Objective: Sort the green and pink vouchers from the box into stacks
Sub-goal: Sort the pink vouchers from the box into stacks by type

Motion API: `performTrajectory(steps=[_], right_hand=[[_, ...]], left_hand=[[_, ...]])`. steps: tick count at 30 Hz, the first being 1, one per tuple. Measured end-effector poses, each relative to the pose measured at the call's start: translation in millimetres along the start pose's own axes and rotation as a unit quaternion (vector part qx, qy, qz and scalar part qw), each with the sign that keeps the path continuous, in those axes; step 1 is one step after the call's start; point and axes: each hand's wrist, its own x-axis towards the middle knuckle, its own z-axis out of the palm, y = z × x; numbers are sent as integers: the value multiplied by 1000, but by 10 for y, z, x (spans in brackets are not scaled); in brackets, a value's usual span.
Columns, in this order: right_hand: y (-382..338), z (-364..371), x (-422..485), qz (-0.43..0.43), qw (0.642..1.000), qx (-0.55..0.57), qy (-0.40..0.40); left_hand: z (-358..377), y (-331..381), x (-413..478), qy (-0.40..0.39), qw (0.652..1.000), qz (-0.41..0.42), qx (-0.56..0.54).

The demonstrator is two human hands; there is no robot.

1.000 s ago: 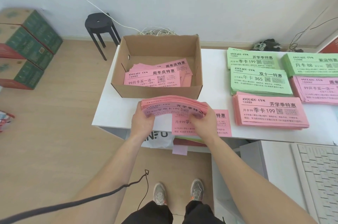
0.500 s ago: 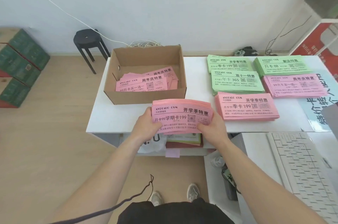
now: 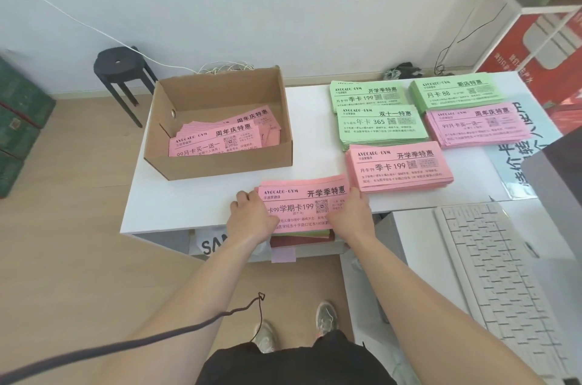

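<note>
Head view: pink voucher bundle point(image 3: 302, 200), held aloft a moment ago, now lowered to the tabletop point(image 3: 189, 195) front edge, left hand point(image 3: 252, 217) and right hand point(image 3: 349, 214) fingers gripping its ends, likely starting a new stack.

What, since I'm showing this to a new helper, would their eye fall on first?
The pink bundle, gripped at its ends by the left hand and right hand at the white table's near edge. Next, on the table's right side, three green stacks and two pink stacks, and the cardboard box beyond the bundle to the left, with loose pink vouchers inside.
</note>
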Motion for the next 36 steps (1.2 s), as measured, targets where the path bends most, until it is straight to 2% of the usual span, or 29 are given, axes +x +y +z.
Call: performTrajectory(steps=[3,7,16,21,28,36], right_hand=[[18,53,-60,-8,999,-42,20],[-41,153,-118,-25,998,-43,23],[-137,312,-208,-33,999,-36,21],[-132,317,-185,-62,998,-6,11],[-132,217,-72,-91,995,-23,-19],[-154,152,-37,-117,990,61,-57]], left_hand=[[50,-39,-18,7,1000,3,-5],[76,-44,-61,27,999,-1,-33],[48,-316,-134,53,994,-88,-32],[98,-340,-209,67,988,-94,-99],[116,-334,-233,77,979,-105,-159],[60,-322,-275,73,972,-102,-200]])
